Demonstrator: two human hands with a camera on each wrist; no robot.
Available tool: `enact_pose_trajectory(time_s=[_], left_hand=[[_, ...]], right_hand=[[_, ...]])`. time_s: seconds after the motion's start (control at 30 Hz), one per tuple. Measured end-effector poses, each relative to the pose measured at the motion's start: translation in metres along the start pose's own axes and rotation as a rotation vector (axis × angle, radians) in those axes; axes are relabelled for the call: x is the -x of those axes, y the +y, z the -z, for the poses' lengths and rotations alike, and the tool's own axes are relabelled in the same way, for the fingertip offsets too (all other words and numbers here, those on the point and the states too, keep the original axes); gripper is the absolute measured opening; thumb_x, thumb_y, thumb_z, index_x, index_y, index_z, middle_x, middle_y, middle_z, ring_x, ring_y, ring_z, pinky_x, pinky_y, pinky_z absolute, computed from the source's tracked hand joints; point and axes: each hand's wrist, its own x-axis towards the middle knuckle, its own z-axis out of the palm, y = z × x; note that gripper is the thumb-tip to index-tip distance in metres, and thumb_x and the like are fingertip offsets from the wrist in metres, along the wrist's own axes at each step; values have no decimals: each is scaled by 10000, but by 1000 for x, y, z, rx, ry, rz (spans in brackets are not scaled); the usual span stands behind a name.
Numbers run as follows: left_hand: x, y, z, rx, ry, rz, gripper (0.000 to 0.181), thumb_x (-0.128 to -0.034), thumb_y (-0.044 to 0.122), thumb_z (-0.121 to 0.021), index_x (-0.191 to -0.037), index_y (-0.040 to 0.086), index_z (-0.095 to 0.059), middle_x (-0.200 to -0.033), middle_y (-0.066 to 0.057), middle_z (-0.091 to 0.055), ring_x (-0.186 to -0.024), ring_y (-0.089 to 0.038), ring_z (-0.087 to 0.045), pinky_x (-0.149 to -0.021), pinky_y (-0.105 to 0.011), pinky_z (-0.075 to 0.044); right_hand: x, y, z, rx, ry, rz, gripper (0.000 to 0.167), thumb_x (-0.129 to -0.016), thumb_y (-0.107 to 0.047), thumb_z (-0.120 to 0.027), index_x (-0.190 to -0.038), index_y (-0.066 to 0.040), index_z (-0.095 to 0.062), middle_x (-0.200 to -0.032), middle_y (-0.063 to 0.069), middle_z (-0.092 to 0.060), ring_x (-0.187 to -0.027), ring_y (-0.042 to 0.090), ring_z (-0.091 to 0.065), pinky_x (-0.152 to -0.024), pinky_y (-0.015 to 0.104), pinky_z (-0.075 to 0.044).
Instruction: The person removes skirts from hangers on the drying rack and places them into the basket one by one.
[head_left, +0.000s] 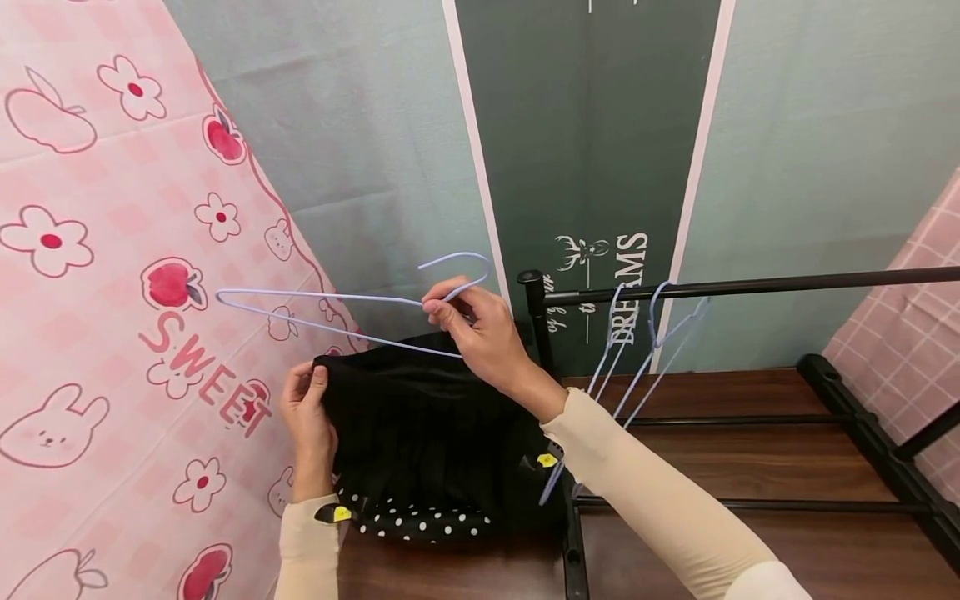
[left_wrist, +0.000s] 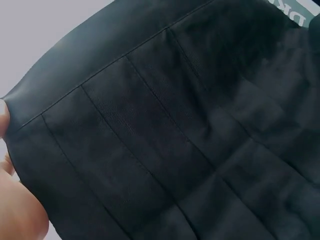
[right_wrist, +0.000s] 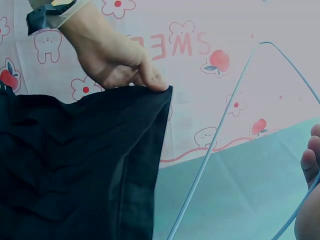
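Note:
A black pleated skirt (head_left: 427, 417) hangs spread below both hands; its waistband seam and pleats (left_wrist: 125, 120) show up close in the left wrist view. My left hand (head_left: 309, 408) pinches the upper left corner of the waistband between thumb and fingers. With its thumb and fingers, my right hand (head_left: 480, 329) grips a light blue wire hanger (head_left: 330, 296) at the base of the hook. The hook points up, and the hanger's long end reaches left above the waistband. Part of the hanger is hidden behind the right hand and the skirt.
A black garment rack (head_left: 750, 287) stands at the right, with more blue wire hangers (head_left: 637, 367) on its bar near the left post. White-dotted black fabric (head_left: 423, 525) lies under the skirt's lower edge. A pink printed cloth (head_left: 112, 333) covers the left side.

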Motion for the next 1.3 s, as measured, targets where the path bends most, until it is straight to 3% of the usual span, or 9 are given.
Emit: enact_pose_trajectory(time_s=[0.17,0.37,0.53,0.67,0.9,1.2,1.3], left_hand=[[5,-9,7,-50,-15,25,143,-1001,0,-705,-920,107,-755,-871,63,-733,-815,-56,-660,-772,-192,-533],[12,-17,12,-115,-57,51,111,-1003,23,-713,-932,94,-759,-866,93,-722,-827,-43,-640,-820,-200,-504],[17,-19,15,-192,-116,81,194,-1001,-39,-678,-933,127,-752,-847,111,-703,-825,-41,-625,-815,-201,-500],[20,-21,18,-232,-166,88,72,-990,-11,-711,-954,43,-744,-858,103,-709,-828,-45,-632,-807,-201,-506],[25,-23,25,-263,-306,134,114,-995,-62,-656,-923,1,-718,-848,89,-720,-808,-51,-643,-798,-214,-508],[34,-34,30,-440,-514,186,21,-976,-73,-677,-993,-69,-688,-884,138,-708,-825,-29,-628,-781,-185,-513],[38,-39,28,-498,-569,183,96,-974,-38,-707,-1033,-109,-679,-918,127,-711,-844,-27,-626,-786,-183,-511]], right_hand=[[2,-3,-1,2,6,29,50,-994,44,-691,-1044,39,-695,-886,144,-696,-777,123,-646,-702,255,-554],[5,-2,-1,-6,18,53,53,-984,70,-690,-1034,53,-691,-876,153,-691,-773,206,-660,-717,251,-561],[9,1,-1,-8,27,56,55,-979,79,-692,-1027,52,-691,-871,150,-687,-771,251,-658,-716,247,-545],[12,3,0,-3,31,58,57,-979,78,-692,-1027,47,-692,-862,144,-685,-766,188,-647,-709,245,-542],[14,2,3,-10,47,54,55,-976,85,-691,-1020,53,-689,-841,150,-682,-761,100,-625,-709,233,-544],[17,4,5,-11,41,29,35,-997,43,-687,-1030,57,-684,-844,143,-682,-754,115,-627,-708,234,-547],[18,4,6,-6,43,16,28,-1003,29,-686,-1024,46,-691,-836,131,-678,-729,188,-625,-702,233,-535]])
